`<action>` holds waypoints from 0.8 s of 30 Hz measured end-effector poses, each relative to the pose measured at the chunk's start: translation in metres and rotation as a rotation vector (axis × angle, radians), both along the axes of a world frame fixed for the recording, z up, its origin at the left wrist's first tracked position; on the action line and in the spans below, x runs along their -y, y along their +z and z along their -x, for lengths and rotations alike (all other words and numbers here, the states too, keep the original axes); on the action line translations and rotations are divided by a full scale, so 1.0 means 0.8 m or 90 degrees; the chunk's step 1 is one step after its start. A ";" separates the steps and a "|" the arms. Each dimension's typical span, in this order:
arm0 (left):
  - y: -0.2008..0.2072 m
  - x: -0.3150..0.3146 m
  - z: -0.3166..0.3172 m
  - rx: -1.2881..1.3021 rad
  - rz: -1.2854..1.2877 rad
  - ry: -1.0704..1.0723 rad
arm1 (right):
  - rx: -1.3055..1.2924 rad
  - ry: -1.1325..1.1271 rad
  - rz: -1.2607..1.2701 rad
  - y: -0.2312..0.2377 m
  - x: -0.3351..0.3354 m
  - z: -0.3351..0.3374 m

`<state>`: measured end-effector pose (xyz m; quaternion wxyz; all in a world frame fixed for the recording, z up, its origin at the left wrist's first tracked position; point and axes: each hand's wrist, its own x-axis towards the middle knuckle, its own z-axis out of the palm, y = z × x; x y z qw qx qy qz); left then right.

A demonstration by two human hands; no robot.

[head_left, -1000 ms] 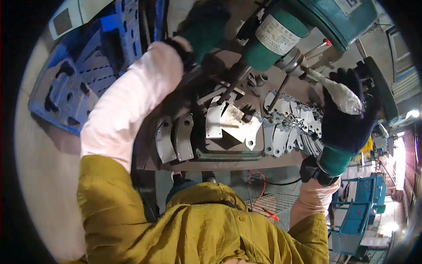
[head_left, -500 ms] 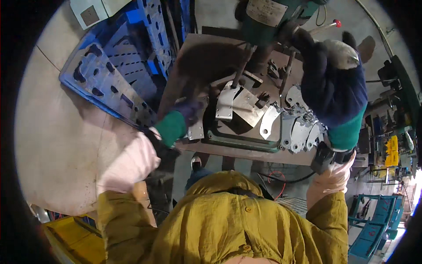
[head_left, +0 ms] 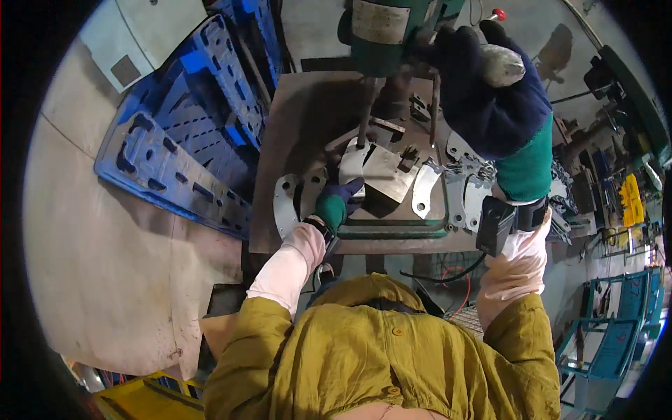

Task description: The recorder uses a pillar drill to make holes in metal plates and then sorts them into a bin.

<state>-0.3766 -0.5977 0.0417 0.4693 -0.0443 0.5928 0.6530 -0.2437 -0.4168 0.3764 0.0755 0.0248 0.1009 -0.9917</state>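
Note:
My left hand (head_left: 341, 193), in a dark glove with a green cuff, grips the near edge of a bent metal plate (head_left: 354, 162). That plate lies beneath the spindle (head_left: 367, 112) of a green drill press (head_left: 381, 31), against a flat metal block (head_left: 392, 172). My right hand (head_left: 483, 98), gloved alike, is raised beside the press head. Its fingers are closed around a pale rounded knob (head_left: 502, 66); what the knob joins is hidden. Just right of the block lies a curved plate (head_left: 424, 190) with a hole. Two more curved plates (head_left: 285, 204) lie left of my left hand.
A pile of metal plates (head_left: 467, 192) lies on the right of the brown worktable (head_left: 294, 91). A lever with a red knob (head_left: 498, 14) sticks out behind my right hand. Blue plastic pallets (head_left: 175, 168) stand at left, and a yellow bin (head_left: 147, 399) sits lower left.
My left hand has moved right, from the loose plates at the table's left to the bent plate under the spindle. My right hand stays beside the press head. The whole view has shifted.

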 end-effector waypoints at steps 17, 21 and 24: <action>0.058 0.003 -0.019 -0.207 0.154 -0.072 | -0.145 -0.377 -1.047 -0.143 0.027 -0.020; 0.034 0.001 -0.021 -0.323 0.105 0.024 | -0.134 -0.353 -1.018 -0.155 0.024 -0.009; 0.004 0.005 -0.015 -0.269 0.019 0.025 | -0.095 -0.374 -0.989 -0.154 0.025 -0.004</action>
